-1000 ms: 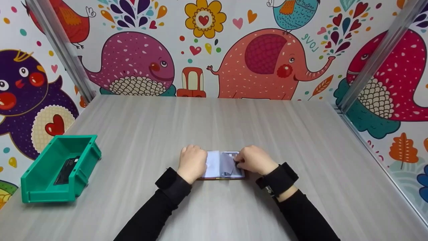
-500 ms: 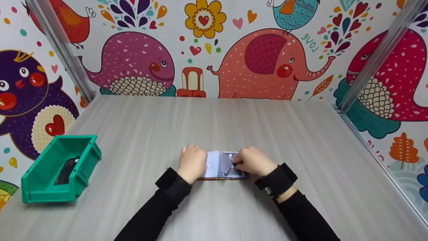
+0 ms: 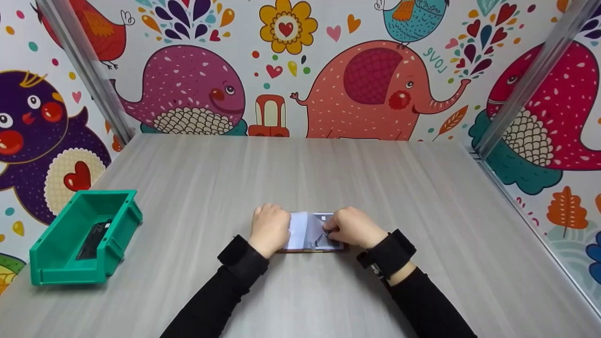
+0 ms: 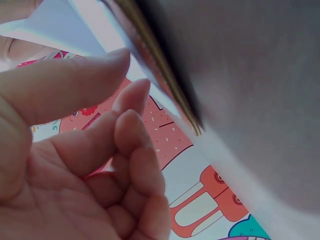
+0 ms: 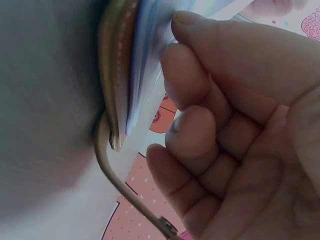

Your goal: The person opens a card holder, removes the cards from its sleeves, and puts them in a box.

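Observation:
A small card holder (image 3: 297, 232) lies spread on the table, with white and clear plastic sleeves inside and a brown edge. At its left side my left hand (image 3: 271, 229) holds the pages; the left wrist view shows thumb and fingertips close to the page edge, fingers curled. My right hand (image 3: 358, 226) pinches a clear plastic sleeve (image 3: 315, 231) on the right half, its corner lifted and bent. In the right wrist view the thumb and forefinger meet at the sleeves, and a strap (image 5: 125, 192) with a snap hangs off the cover. Part of the holder is hidden by both hands.
A green open bin (image 3: 117, 249) stands at the left of the table (image 3: 300, 173), holding a black card (image 3: 93, 240) marked VIP. Cartoon-printed walls enclose the back and sides, with metal posts at the corners.
My right hand has shifted slightly left, and the lifted clear sleeve has folded further left, uncovering more of the page beneath. The left hand and the bin have stayed put.

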The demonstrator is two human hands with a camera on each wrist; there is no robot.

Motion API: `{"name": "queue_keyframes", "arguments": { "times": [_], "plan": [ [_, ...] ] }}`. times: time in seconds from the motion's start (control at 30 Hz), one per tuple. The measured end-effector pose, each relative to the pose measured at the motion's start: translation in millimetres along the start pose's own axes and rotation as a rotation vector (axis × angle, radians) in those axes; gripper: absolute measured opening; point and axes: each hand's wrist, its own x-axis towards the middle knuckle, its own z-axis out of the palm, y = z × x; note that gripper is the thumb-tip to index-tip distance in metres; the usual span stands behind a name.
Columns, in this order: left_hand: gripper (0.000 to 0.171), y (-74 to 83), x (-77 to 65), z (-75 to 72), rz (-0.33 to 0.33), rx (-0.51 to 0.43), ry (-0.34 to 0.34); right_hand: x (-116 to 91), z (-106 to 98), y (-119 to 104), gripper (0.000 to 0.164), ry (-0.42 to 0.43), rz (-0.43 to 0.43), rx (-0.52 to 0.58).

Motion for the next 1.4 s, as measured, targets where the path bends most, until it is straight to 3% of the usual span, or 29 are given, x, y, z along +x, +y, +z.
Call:
{"name": "queue_keyframes", "arguments": {
  "times": [0.47,0.73,1.03,1.23,1.4],
  "plan": [
    [0.022,-0.9,2.3,-1.7,0.003,0.004,-0.020,0,1,1,0.022,-0.001,0.003,0.002],
    [0.008,4.9,5.4,-6.1,0.032,-0.067,0.106,0,0,2,0.021,0.002,-0.027,-0.004],
    [0.007,22.7,4.2,-6.4,0.134,-0.127,0.251,1,0,4,0.013,0.023,-0.073,-0.024],
    [0.008,34.0,1.1,-3.3,0.192,-0.119,0.280,2,0,4,0.017,0.021,-0.085,-0.015],
    [0.015,41.4,-0.8,-0.4,0.208,-0.096,0.259,2,0,3,0.025,0.007,-0.086,-0.009]
  ]
}}
